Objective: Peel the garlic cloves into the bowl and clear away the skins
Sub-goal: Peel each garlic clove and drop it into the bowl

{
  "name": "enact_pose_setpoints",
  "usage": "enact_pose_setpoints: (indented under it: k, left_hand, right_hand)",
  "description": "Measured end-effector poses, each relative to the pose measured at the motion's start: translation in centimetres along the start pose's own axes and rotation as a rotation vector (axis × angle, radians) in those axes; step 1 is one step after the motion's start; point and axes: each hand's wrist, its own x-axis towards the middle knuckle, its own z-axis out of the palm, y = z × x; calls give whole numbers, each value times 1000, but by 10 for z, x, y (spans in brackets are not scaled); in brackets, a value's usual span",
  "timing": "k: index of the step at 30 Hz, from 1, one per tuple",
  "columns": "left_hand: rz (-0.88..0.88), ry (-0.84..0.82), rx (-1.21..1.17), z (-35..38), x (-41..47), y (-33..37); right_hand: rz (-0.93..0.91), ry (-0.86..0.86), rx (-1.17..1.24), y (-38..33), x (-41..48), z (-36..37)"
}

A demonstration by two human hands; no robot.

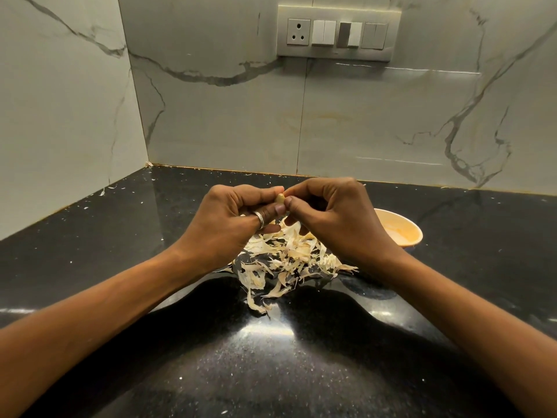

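Right, we have the garlic clove point(280, 199) pinched between both hands, lifted above the dark surface point(120, 236) and over the far edge of the skins point(286, 257). Our left hand point(238, 218) curls its fingers round the clove's left end (a silver ring point(259, 221) shows on that hand). Our right hand point(334, 215) nips the right end between the tips of thumb and forefinger, with the other fingers curled in. Only a small pale nub of clove shows between them, so we cannot tell how much skin is left on it.

The bowl point(417, 229) sits on the right, just beyond our right wrist and partly hidden by it; what it holds we cannot make out. The skins lie heaped beneath the hands, with stray flecks scattered on the left, out toward the wall.

How do we do this step well? The left hand should act as the anchor. The right nail catches a loose edge at the tip and draws the skin off lengthwise, rolling the clove instead of picking at it. Working over the heap lets the peel fall there, not in the bowl. Once the clove is bare, a short reach right drops it in. The skins look papery, so we would gather them slowly.
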Motion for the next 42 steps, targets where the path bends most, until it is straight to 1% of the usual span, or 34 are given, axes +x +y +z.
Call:
enact_pose_setpoints:
  k: [8, 13, 18, 22, 25, 29, 36, 42]
  left_hand:
    - [-5, 10, 20, 0, 0, -2]
    - [15, 29, 114, 3, 0, -2]
    - [48, 36, 216, 3, 0, -1]
    - [47, 52, 219, 4, -1, 1]
    - [12, 51, 189, 4, 0, 1]
    - [-67, 53, 77, 4, 0, 3]
    - [-159, 79, -84, 6, 0, 10]
    - [-232, 108, -182, 6, 1, 12]
  right_hand:
    - [37, 35, 15, 0, 0, 2]
    - [56, 70, -14, 0, -1, 5]
    - [71, 66, -20, -2, -1, 5]
    - [77, 61, -23, -4, 0, 4]
    - [83, 66, -25, -5, -1, 4]
    - [133, 54, -8, -4, 1, 4]
    - [306, 18, 247, -6, 3, -2]
    - [322, 51, 315, -10, 5, -7]
